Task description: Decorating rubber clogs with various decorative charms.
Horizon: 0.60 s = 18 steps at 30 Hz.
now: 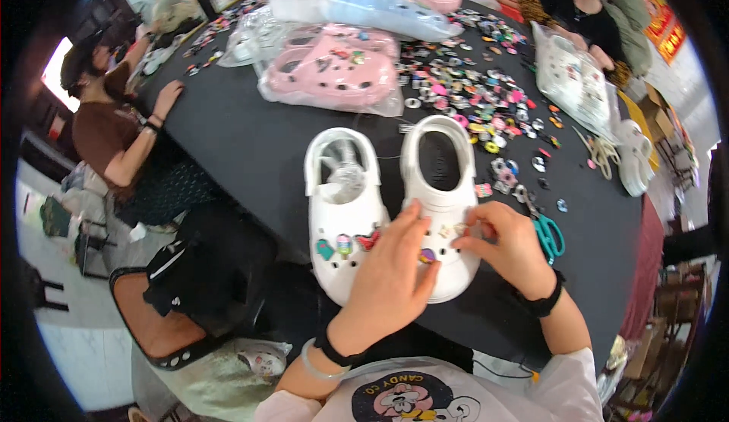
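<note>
Two white clogs stand side by side before me, toes toward me. Across the inner side of the right clog [439, 208] lies my left hand [387, 276], fingers stretched out and thumb beside a purple and yellow shoe charm [427, 256]. At the same clog's vamp, my right hand [510, 246] pinches a small pale shoe charm [458, 230] between thumb and fingertips; its shape is partly hidden. The left clog [328, 211] bears a teal charm [325, 250], an ice-pop charm [344, 246] and a red charm [369, 240]. Clear plastic fills its opening.
Teal-handled scissors [550, 237] lie right of my right hand. Loose charms [486, 88] spread over the dark table [228, 149]. Bagged pink clogs [334, 73] sit ahead; bagged white clogs [577, 80] lie right. People sit at left [114, 126] and far right [581, 12].
</note>
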Available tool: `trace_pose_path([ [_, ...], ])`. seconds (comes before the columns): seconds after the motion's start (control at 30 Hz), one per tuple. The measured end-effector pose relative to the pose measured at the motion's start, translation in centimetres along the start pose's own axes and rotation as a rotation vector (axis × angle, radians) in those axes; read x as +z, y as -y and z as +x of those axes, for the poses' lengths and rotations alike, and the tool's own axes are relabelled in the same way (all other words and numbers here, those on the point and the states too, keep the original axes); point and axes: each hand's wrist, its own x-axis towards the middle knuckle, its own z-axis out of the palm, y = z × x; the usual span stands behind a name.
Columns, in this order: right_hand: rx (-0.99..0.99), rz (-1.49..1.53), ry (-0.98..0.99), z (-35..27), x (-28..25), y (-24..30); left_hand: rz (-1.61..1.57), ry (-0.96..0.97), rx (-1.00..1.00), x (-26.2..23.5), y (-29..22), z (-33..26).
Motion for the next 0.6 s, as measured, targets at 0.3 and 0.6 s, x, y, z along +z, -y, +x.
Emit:
trace_pose_path([
  [0.3, -0.078, -0.036, 0.148, 0.5, -0.4, 0.7, -0.008, -0.004, -0.01, 0.2, 0.0, 0.0],
  [0.6, -0.414, -0.17, 0.233, 1.1, -1.1, -0.5, -0.006, 0.012, -0.021, 0.7, -0.1, 0.0],
])
